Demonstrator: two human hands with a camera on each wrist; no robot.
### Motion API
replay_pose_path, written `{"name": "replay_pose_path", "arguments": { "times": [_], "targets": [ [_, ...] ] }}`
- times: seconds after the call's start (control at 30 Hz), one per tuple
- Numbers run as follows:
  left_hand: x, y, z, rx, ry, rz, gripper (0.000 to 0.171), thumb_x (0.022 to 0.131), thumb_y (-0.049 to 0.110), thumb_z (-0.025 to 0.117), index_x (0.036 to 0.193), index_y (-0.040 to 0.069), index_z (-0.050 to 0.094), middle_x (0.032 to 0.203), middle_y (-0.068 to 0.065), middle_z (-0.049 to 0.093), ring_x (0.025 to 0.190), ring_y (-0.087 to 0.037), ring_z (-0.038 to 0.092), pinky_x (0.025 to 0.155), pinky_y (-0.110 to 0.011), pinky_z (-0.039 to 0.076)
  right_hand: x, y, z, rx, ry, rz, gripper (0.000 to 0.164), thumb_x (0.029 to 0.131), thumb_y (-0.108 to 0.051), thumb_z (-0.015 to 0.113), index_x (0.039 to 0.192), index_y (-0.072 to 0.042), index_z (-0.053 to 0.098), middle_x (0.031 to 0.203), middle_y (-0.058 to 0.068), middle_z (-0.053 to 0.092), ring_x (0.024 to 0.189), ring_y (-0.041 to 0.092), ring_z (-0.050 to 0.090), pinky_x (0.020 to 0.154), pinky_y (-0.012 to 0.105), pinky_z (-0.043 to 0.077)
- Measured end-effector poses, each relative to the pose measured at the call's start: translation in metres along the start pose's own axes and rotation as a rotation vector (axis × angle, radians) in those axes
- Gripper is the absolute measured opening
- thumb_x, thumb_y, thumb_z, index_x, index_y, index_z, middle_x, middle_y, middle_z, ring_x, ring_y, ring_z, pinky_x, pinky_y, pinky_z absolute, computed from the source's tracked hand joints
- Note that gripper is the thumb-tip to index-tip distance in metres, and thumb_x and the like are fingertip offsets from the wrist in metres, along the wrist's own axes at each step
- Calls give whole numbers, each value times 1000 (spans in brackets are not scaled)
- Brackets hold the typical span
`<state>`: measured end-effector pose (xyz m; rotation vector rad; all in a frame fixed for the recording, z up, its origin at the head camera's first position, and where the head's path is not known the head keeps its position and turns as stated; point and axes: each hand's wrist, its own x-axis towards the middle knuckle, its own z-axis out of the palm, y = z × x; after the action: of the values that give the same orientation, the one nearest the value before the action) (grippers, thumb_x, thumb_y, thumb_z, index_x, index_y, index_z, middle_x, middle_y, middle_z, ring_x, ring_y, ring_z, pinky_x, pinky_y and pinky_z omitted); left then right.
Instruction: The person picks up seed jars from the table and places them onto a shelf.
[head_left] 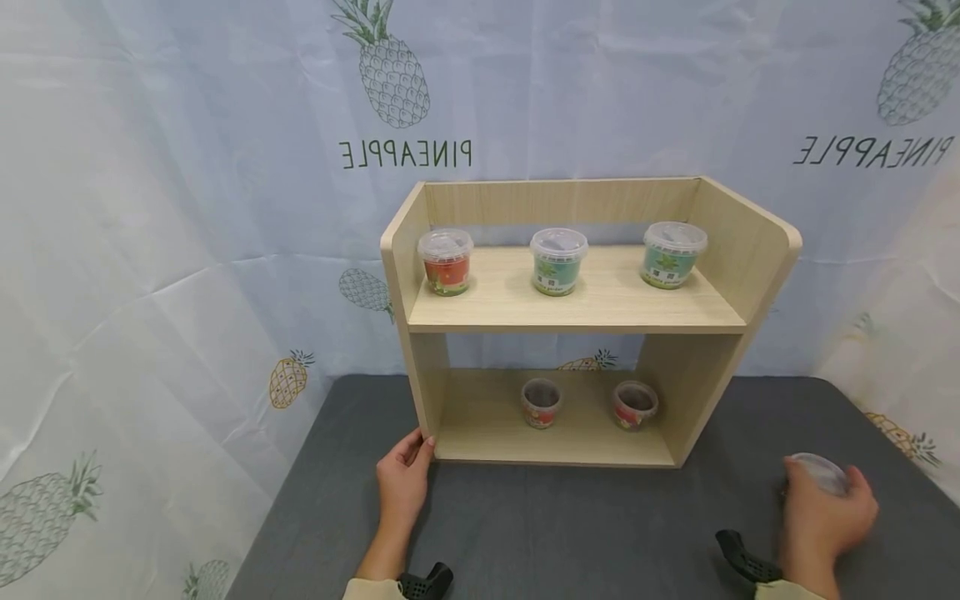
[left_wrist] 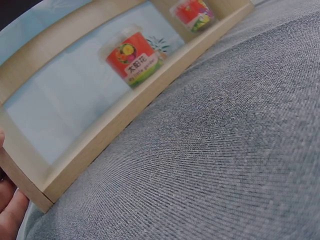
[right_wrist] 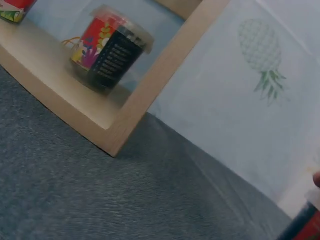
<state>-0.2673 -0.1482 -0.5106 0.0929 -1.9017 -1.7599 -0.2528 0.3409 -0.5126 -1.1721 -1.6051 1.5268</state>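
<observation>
My left hand (head_left: pixel 402 483) holds the lower left front edge of a wooden two-tier shelf (head_left: pixel 502 327), at its side panel. At the far right, my right hand (head_left: pixel 828 512) grips a plastic cup (head_left: pixel 819 473) by its sides. Its clear lid faces up; in the right wrist view only a dark and red part of this cup (right_wrist: pixel 305 222) shows at the corner. Two red-labelled cups, one at the middle (head_left: pixel 542 405) and one at the right (head_left: pixel 635 407), stand on the lower board.
On the upper board stand a red lidded cup (head_left: pixel 447 265) at the left, a green one (head_left: pixel 558 263) in the middle and another green one (head_left: pixel 672 257) at the right. A grey cloth (head_left: pixel 555 533) covers the table, and a pineapple-print curtain (head_left: pixel 225 167) hangs behind.
</observation>
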Motion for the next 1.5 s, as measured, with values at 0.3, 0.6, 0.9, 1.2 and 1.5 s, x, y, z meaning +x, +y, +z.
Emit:
{"name": "replay_pose_path", "arguments": {
  "times": [0.3,0.6,0.9,1.2,1.5],
  "targets": [
    [-1,2,-1,-6,5,-8,27,89,0,70,113,-13,67,108,-27,70,93,-3,67,75,-11,52,-7,3,15,-136,-217,-102,92,85,-50,69,158,-20,23,163,10,24,145,33,27,119,47,21],
    [1,1,-2,-3,19,-11,28,89,2,71,113,-12,68,109,-26,70,92,0,66,75,-11,52,-12,0,27,-196,-320,-171,92,86,-51,70,158,-19,23,154,18,37,127,31,39,107,41,33],
    [0,4,-3,-3,29,-7,28,89,1,71,112,-12,68,108,-27,70,91,2,66,75,-10,52,-16,0,29,-203,-322,-172,93,84,-52,72,156,-11,28,147,17,41,119,30,41,94,34,37],
    [0,0,-2,3,18,-15,28,90,3,71,114,-12,67,110,-26,69,92,4,64,76,-10,51,-15,6,29,-252,-313,-189,97,82,-49,75,154,-5,28,147,23,41,122,35,41,98,48,36],
    [10,-35,2,-3,35,-37,29,90,5,72,115,-10,68,111,-25,70,93,3,64,76,-10,51,-17,8,26,-205,-262,-115,99,79,-54,75,153,-3,31,136,18,49,118,32,44,95,42,39]
  ]
}}
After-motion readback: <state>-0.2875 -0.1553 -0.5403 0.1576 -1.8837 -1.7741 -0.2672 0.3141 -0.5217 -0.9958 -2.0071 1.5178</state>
